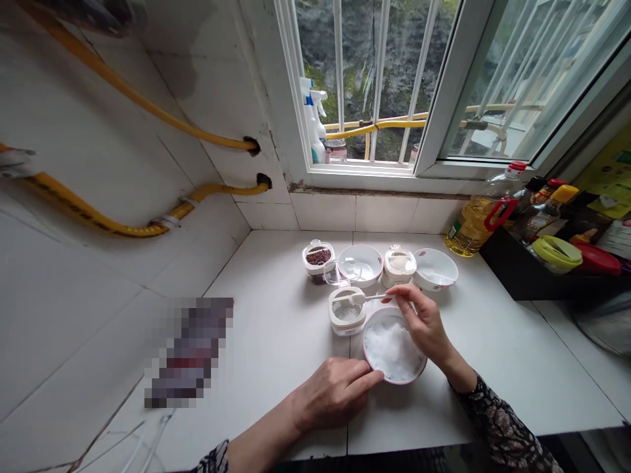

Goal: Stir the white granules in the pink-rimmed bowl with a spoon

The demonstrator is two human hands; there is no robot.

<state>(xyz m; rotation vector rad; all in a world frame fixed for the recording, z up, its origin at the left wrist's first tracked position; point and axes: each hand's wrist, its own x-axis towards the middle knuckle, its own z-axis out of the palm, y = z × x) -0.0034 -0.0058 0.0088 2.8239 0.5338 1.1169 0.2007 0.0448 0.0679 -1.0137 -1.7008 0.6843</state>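
Observation:
My right hand point(421, 322) pinches the handle of a small white spoon point(358, 299), whose bowl end is at the mouth of an open-lidded white seasoning jar point(345, 326). The jar's hinged clear lid point(345, 270) stands up behind it. Just right of the jar, a round bowl with a pinkish rim point(401, 382) holds a heap of white grains point(392, 345). My left hand point(340, 391) grips this bowl at its near left edge; some of its fingers are hidden.
Behind stand a jar of dark reddish bits point(318, 256), a white bowl point(372, 274), a jar of pale powder point(399, 263) and another bowl point(438, 279). An oil bottle point(468, 226) and a black condiment box point(517, 272) are right. A pixelated dark object point(192, 355) lies left.

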